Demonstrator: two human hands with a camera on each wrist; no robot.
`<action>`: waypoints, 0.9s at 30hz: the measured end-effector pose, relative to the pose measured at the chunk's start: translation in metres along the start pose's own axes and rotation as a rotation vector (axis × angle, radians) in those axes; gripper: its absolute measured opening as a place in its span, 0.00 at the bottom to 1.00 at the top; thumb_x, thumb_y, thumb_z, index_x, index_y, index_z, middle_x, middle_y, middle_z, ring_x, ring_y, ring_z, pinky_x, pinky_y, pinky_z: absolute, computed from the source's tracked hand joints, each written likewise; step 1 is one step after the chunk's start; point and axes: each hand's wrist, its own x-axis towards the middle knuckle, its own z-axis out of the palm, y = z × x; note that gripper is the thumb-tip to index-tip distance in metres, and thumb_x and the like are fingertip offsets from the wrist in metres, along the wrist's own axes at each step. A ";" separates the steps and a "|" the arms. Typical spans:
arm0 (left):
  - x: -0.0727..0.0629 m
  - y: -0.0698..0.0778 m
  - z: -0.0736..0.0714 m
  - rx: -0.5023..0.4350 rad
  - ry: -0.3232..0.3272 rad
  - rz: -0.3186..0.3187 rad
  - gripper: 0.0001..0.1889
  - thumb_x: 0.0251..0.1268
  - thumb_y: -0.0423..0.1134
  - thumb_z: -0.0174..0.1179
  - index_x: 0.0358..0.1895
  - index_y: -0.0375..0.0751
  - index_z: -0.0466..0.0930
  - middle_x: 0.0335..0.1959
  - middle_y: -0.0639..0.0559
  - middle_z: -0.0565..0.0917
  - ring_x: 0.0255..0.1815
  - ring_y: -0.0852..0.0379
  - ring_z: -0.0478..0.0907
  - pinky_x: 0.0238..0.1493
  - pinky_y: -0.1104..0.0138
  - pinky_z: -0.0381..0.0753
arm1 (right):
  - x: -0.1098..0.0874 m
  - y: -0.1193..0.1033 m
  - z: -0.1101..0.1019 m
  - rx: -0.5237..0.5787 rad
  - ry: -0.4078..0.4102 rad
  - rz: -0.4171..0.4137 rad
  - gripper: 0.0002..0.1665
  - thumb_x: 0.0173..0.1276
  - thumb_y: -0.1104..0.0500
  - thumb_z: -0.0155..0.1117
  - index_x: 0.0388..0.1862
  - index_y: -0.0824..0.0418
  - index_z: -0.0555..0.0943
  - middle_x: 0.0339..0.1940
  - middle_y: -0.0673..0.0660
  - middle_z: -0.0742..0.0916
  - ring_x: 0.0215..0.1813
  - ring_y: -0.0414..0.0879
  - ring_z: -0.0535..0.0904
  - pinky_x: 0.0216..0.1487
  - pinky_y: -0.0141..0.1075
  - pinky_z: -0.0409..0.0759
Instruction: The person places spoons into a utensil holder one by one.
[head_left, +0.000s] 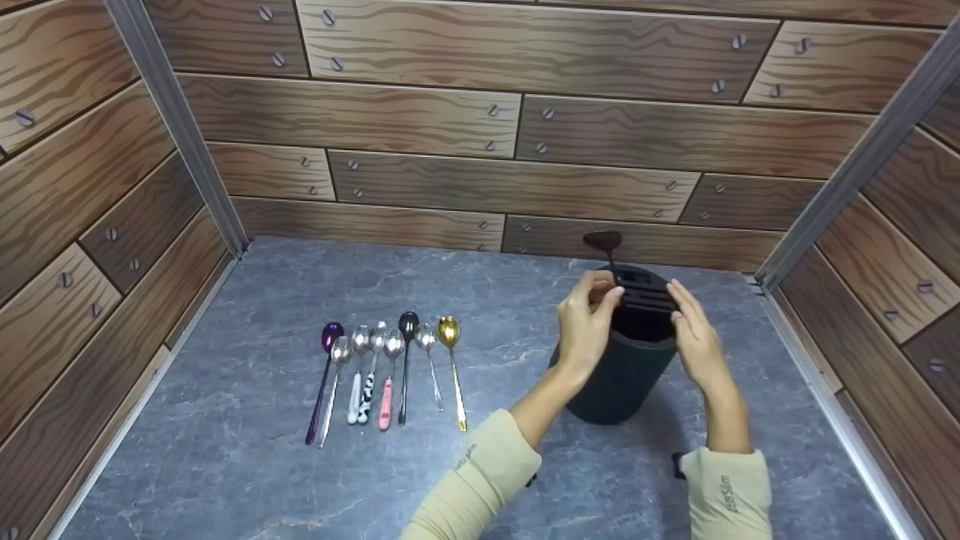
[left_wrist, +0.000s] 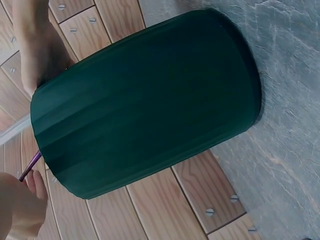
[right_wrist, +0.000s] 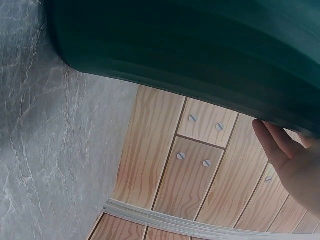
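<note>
A dark green cylindrical utensil holder (head_left: 615, 382) stands on the table, with a black slotted insert (head_left: 649, 296) across its top. At the rim, my left hand (head_left: 585, 330) pinches a spoon by its handle; its dark reddish bowl (head_left: 603, 240) points up above the insert. The handle (left_wrist: 31, 166) looks purple in the left wrist view, and its lower end is hidden by the holder. My right hand (head_left: 697, 337) rests against the right side of the rim with extended fingers (right_wrist: 270, 142).
Left of the holder, several spoons lie side by side, among them a purple spoon (head_left: 331, 337), a pink-handled spoon (head_left: 386, 405), a black spoon (head_left: 408, 326) and a gold spoon (head_left: 448, 331). Wood-patterned walls (head_left: 420, 176) enclose the grey marbled table (head_left: 262, 487).
</note>
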 end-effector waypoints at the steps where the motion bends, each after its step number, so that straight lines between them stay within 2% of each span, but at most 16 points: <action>1: 0.000 0.000 0.001 -0.017 -0.005 0.006 0.06 0.59 0.29 0.59 0.38 0.32 0.76 0.32 0.45 0.82 0.29 0.65 0.78 0.33 0.75 0.78 | 0.000 0.000 0.000 0.000 0.002 -0.001 0.24 0.72 0.64 0.38 0.66 0.69 0.62 0.69 0.63 0.63 0.69 0.55 0.53 0.65 0.50 0.50; 5: -0.001 -0.002 0.004 -0.046 -0.034 0.023 0.06 0.60 0.30 0.58 0.38 0.31 0.75 0.32 0.43 0.82 0.29 0.64 0.79 0.32 0.75 0.78 | 0.000 0.000 0.000 0.004 0.006 -0.002 0.25 0.72 0.65 0.38 0.66 0.69 0.62 0.69 0.62 0.63 0.69 0.55 0.53 0.66 0.49 0.50; 11: -0.004 -0.006 0.007 0.025 -0.089 0.001 0.05 0.58 0.27 0.59 0.37 0.33 0.75 0.33 0.45 0.82 0.31 0.67 0.77 0.32 0.78 0.77 | 0.000 0.001 0.001 0.007 0.009 -0.016 0.24 0.72 0.65 0.38 0.66 0.69 0.63 0.69 0.63 0.63 0.69 0.56 0.53 0.65 0.48 0.50; 14: -0.005 -0.009 0.008 0.133 -0.124 0.030 0.06 0.56 0.29 0.61 0.36 0.35 0.77 0.33 0.48 0.83 0.32 0.69 0.77 0.34 0.80 0.74 | -0.001 0.002 0.001 0.009 0.014 -0.023 0.24 0.72 0.65 0.38 0.65 0.70 0.63 0.69 0.63 0.63 0.68 0.56 0.54 0.65 0.48 0.50; 17: -0.008 -0.012 0.009 0.302 -0.151 0.105 0.06 0.55 0.32 0.64 0.35 0.38 0.79 0.33 0.53 0.84 0.33 0.71 0.77 0.36 0.82 0.72 | -0.001 0.001 0.001 0.008 0.018 -0.025 0.24 0.72 0.65 0.38 0.65 0.70 0.63 0.69 0.62 0.64 0.68 0.56 0.54 0.65 0.50 0.50; 22: -0.013 -0.017 0.010 0.577 -0.139 0.224 0.06 0.52 0.40 0.66 0.33 0.45 0.82 0.31 0.61 0.83 0.35 0.67 0.76 0.44 0.79 0.69 | -0.001 0.001 0.001 0.003 0.008 -0.009 0.24 0.72 0.64 0.38 0.66 0.68 0.63 0.69 0.61 0.63 0.69 0.56 0.53 0.65 0.54 0.50; 24: -0.015 -0.021 0.010 0.648 -0.120 0.250 0.06 0.51 0.42 0.67 0.32 0.47 0.84 0.30 0.62 0.83 0.36 0.65 0.75 0.47 0.75 0.67 | -0.001 0.000 0.000 0.007 -0.001 -0.002 0.25 0.72 0.64 0.37 0.66 0.68 0.62 0.69 0.61 0.63 0.69 0.56 0.52 0.65 0.54 0.50; 27: -0.015 -0.026 0.009 0.681 -0.095 0.269 0.05 0.50 0.44 0.68 0.29 0.49 0.85 0.30 0.63 0.82 0.38 0.63 0.73 0.51 0.71 0.65 | -0.001 -0.001 -0.001 0.013 -0.006 0.004 0.25 0.73 0.64 0.37 0.67 0.68 0.62 0.70 0.61 0.62 0.69 0.55 0.51 0.65 0.54 0.49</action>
